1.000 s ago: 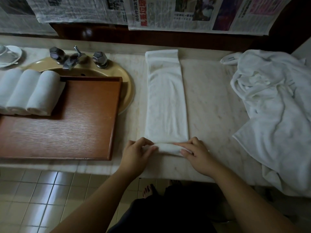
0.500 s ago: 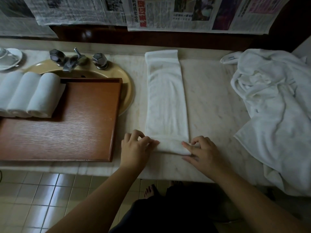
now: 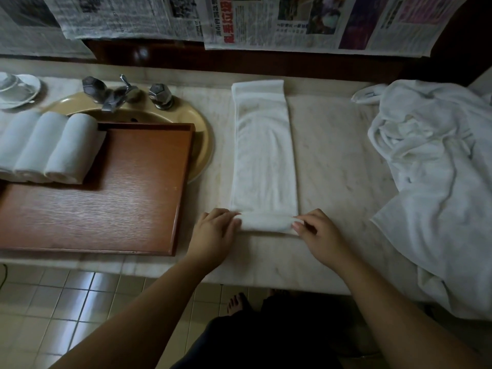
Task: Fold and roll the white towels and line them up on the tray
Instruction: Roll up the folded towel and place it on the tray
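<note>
Rolling up a folded white towel (image 3: 263,155) from its near end, one hand at each end of the roll.

The left hand (image 3: 213,233) is pinching the left end of the small roll (image 3: 266,222), fingers curled over it; the right hand (image 3: 318,235) is pinching the right end, fingertips (image 3: 298,225) tucked onto the cloth. The rest of the towel is lying flat as a long strip running away from both hands on the marble counter (image 3: 332,161). Three rolled towels (image 3: 50,147) are sitting at the far left of the wooden tray (image 3: 119,203), well left of the left hand. A loose towel heap (image 3: 436,182) is lying right of the right hand. Judgement: both hands should be pushing evenly forward, keeping the core tight and the side edges flush, or the roll will be coning.
</note>
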Demonstrator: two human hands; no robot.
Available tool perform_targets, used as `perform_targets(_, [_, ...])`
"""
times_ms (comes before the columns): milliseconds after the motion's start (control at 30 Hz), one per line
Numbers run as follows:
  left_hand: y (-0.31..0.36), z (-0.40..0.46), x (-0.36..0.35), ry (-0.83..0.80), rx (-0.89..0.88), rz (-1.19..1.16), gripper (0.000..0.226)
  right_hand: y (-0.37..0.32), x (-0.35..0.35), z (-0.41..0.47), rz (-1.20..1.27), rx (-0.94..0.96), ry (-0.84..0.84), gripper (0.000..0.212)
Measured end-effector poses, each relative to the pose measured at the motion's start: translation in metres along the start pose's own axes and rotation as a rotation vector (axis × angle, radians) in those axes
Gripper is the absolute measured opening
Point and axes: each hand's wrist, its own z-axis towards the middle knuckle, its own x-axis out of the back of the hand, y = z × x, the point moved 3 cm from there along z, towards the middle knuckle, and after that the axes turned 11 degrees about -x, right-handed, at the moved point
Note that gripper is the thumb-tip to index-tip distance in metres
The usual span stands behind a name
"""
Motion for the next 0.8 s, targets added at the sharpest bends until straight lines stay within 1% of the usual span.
perform_targets(33, [0.002, 0.003, 0.0, 0.012, 0.052, -0.039, 0.035, -0.003, 0.0, 0.001, 0.07, -0.052, -0.006, 0.01])
perform_targets(100, [0.005, 0.006, -0.002, 0.052, 0.16, -0.125, 0.026, -0.008, 0.002, 0.004, 0.181, -0.127, -0.014, 0.018])
perform_targets(133, [0.006, 0.008, -0.002, 0.083, 0.212, -0.196, 0.019, -0.011, 0.002, 0.007, 0.194, -0.14, -0.02, 0.022])
perform_targets(200, [0.013, 0.011, -0.002, 0.115, 0.27, -0.32, 0.015, -0.016, 0.004, 0.01, 0.133, -0.092, 0.001, 0.028])
perform_targets(233, [0.017, 0.013, -0.002, 0.104, 0.258, -0.293, 0.016, -0.019, 0.006, 0.01, 0.068, -0.02, 0.036, 0.03])
perform_targets(300, [0.024, 0.015, 0.0, 0.077, 0.139, -0.006, 0.018, -0.026, 0.008, 0.007, -0.121, 0.223, 0.116, 0.035])
perform_targets(367, [0.031, 0.015, 0.0, 0.109, -0.034, 0.252, 0.024, -0.029, 0.008, 0.0, -0.329, 0.439, 0.152, 0.043])
perform_targets(433, [0.033, 0.012, -0.002, 0.122, -0.194, 0.368, 0.029, -0.028, 0.01, -0.005, -0.462, 0.51, 0.155, 0.048])
perform_targets(500, [0.032, 0.007, -0.002, 0.101, -0.315, 0.392, 0.033, -0.024, 0.014, -0.008, -0.527, 0.51, 0.138, 0.048])
perform_targets(533, [0.031, 0.004, -0.001, 0.081, -0.348, 0.387, 0.033, -0.021, 0.015, -0.008, -0.55, 0.504, 0.129, 0.048])
perform_targets(633, [0.019, 0.002, 0.002, 0.036, -0.391, 0.372, 0.033, -0.015, 0.014, -0.001, -0.509, 0.469, 0.109, 0.053])
perform_targets(700, [0.008, 0.006, 0.003, -0.003, -0.366, 0.35, 0.038, -0.011, 0.011, 0.005, -0.407, 0.421, 0.087, 0.049])
perform_targets(800, [-0.001, 0.017, 0.004, -0.058, -0.24, 0.226, 0.039, -0.006, 0.008, 0.011, -0.228, 0.28, 0.014, 0.037])
